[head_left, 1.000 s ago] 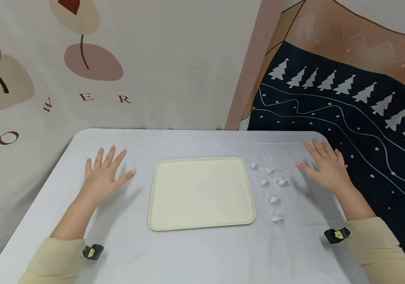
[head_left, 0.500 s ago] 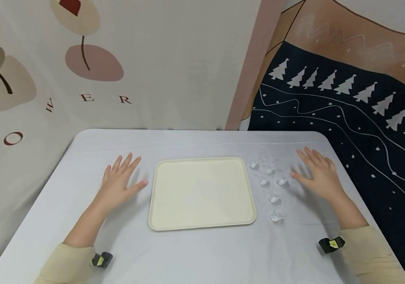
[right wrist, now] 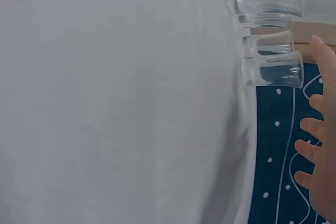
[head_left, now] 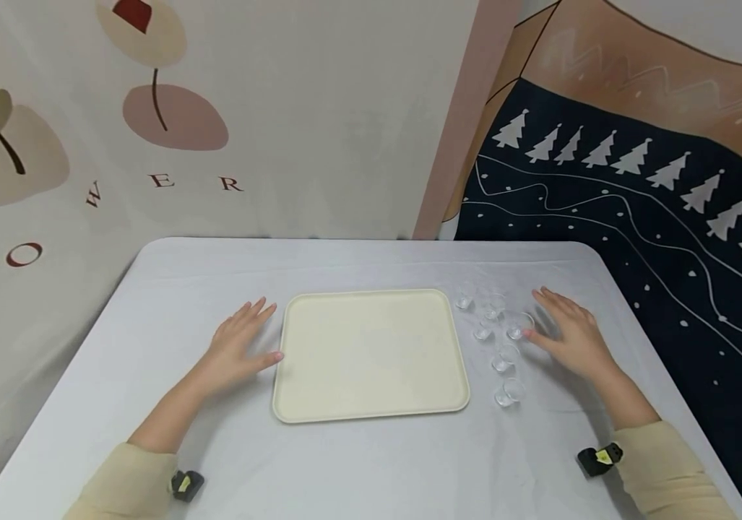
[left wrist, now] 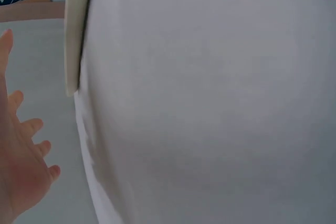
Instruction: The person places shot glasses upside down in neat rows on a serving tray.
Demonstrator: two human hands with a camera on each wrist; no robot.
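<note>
A cream rectangular tray [head_left: 371,354] lies flat in the middle of the white-covered table. My left hand [head_left: 230,350] hovers at its left side, fingers extended, the thumb tip at the tray's edge; whether it touches I cannot tell. In the left wrist view the tray [left wrist: 76,40] shows edge-on beside the left hand [left wrist: 23,166]. Several small clear cups stand right of the tray. My right hand [head_left: 568,336] is just right of them, fingers spread and holding nothing. Its thumb is near one clear cup [head_left: 517,326]. The right wrist view shows clear cups [right wrist: 275,69] beside the right hand [right wrist: 323,140].
Both hands are over a white tablecloth [head_left: 371,469]. Behind the table hangs a pale curtain [head_left: 331,130] with flower prints. A dark blue cloth [head_left: 702,274] with white trees hangs at the right. Each sleeve carries a small black camera [head_left: 600,458].
Both hands have moved inward: the left one rightward to the tray's edge, the right one leftward to the cups. Tray and cups have stayed in place.
</note>
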